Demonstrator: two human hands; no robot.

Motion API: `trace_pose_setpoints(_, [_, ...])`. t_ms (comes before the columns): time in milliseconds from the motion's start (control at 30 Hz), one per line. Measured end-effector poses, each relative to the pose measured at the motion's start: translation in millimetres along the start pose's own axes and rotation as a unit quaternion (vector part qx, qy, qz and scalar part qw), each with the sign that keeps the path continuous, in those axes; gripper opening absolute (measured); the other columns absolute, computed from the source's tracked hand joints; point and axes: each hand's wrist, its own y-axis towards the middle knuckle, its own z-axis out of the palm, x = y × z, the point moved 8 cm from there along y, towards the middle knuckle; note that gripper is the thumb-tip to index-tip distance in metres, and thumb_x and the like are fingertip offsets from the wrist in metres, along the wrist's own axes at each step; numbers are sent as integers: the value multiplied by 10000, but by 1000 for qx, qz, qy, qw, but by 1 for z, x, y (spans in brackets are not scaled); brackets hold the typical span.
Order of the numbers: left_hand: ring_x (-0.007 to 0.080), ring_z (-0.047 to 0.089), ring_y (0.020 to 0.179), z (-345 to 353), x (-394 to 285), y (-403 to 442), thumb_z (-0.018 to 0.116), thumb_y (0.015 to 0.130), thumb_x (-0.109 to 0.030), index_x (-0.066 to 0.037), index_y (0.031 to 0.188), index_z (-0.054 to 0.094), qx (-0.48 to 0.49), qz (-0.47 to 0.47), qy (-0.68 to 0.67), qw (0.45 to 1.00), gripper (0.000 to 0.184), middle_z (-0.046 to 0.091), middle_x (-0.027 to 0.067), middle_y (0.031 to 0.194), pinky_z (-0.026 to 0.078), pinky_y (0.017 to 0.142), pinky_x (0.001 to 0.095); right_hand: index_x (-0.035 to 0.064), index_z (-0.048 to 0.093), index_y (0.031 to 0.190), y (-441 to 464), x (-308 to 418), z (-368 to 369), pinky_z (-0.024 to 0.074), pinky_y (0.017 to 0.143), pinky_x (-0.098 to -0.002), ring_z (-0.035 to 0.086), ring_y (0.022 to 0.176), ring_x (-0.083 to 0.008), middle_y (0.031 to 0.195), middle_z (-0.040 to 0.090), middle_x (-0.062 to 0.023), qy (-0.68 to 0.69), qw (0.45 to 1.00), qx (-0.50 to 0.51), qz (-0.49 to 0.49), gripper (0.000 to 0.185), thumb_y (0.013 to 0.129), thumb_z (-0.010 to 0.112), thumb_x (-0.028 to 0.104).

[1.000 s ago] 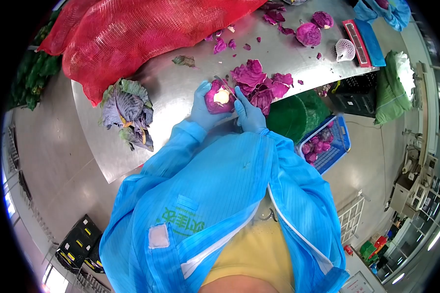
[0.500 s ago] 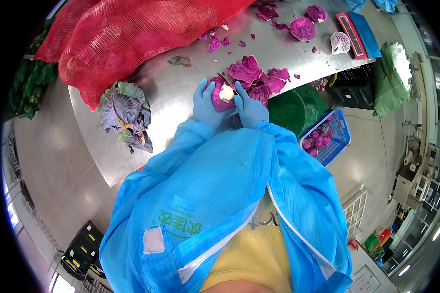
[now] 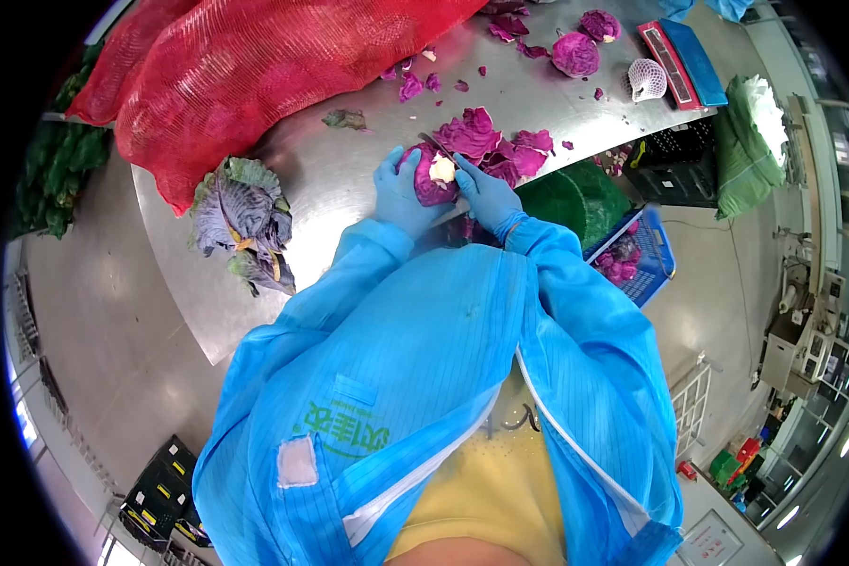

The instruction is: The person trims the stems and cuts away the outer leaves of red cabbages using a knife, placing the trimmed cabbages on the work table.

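Your left hand (image 3: 407,200) cups the cabbage (image 3: 425,185); your right hand (image 3: 489,198), half-closed, seems to grip a blade (image 3: 437,145) that could skid off the pale core (image 3: 442,169) into your left.

Right hand (image 3: 490,196) slightly farther forward

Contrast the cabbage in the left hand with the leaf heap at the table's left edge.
The cabbage is compact and rounded; the leaf heap is ragged and spreading. The cabbage is vivid purple with a pale patch; the leaf heap is duller, partly green. Both show purple.
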Motion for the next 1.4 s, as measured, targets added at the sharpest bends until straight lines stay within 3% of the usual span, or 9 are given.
trace_pose_setpoints(333, [367,375,1151,-3,2,-3,867,473,-378,-96,1277,380,-12,13,-18,1000,981,354,198,1259,371,967,429,193,481,1291,13,-3,-15,468,821,-410,607,933,-350,1034,628,-180,27,998,-24,-59,490,921,384,500])
trace_pose_setpoints(433, [384,366,1182,-4,6,-9,875,484,-334,-98,1282,363,-8,61,-60,996,977,338,210,1278,357,991,440,92,485,1278,15,-16,-26,454,867,-375,602,993,-303,1111,613,-156,126,988,-19,82,558,919,384,507])
trace_pose_setpoints(600, [357,367,1199,-12,20,-21,895,472,-319,-64,1271,342,-37,67,-116,990,1004,318,215,1299,343,1023,407,155,421,1339,14,-19,-13,427,918,-371,563,1069,-306,1156,585,-173,89,996,5,0,604,894,381,561])
trace_pose_setpoints(867, [341,388,1209,-13,26,-22,913,447,-274,-110,1258,310,-49,128,-162,977,1024,337,198,1311,351,1022,392,110,547,1172,17,30,-10,471,739,-306,592,853,-195,1083,565,-111,-36,975,-156,-156,500,779,670,393])
trace_pose_setpoints(900, [339,392,1218,-15,22,-21,917,445,-242,-125,1264,290,-22,90,-163,982,1038,328,197,1335,351,1026,395,113,574,1035,16,30,-10,479,710,-397,601,834,-307,968,595,-132,41,967,-172,-183,366,760,660,338])
trace_pose_setpoints(1067, [291,399,1221,-17,46,-32,896,497,-234,-85,1322,235,-35,125,-248,960,1068,351,186,1319,346,1030,399,80,604,882,23,-48,-37,481,683,-408,608,753,-289,767,590,-139,61,955,-289,25,235,755,657,271])
trace_pose_setpoints(1200, [266,439,1193,-19,58,-33,906,473,-177,-61,1359,188,-31,-1,-286,958,1146,377,155,1310,407,992,382,101,606,1012,-25,7,-50,485,708,-373,597,750,-279,867,573,-114,20,906,-397,-147,344,715,713,238])
trace_pose_setpoints(1267, [256,448,1187,-15,56,-31,895,484,-126,-66,1358,181,-1,-16,-343,939,1130,371,152,1313,426,981,384,122,596,1088,-19,13,-44,483,723,-350,599,775,-269,902,555,-109,13,911,-389,-137,430,707,729,271])
trace_pose_setpoints(1400, [254,446,1192,-15,50,-28,883,495,-93,-68,1355,178,26,-9,-348,937,1112,359,150,1320,429,983,384,82,597,1086,21,15,-4,477,781,-341,611,876,-243,950,608,-144,182,972,-135,-59,495,734,689,417])
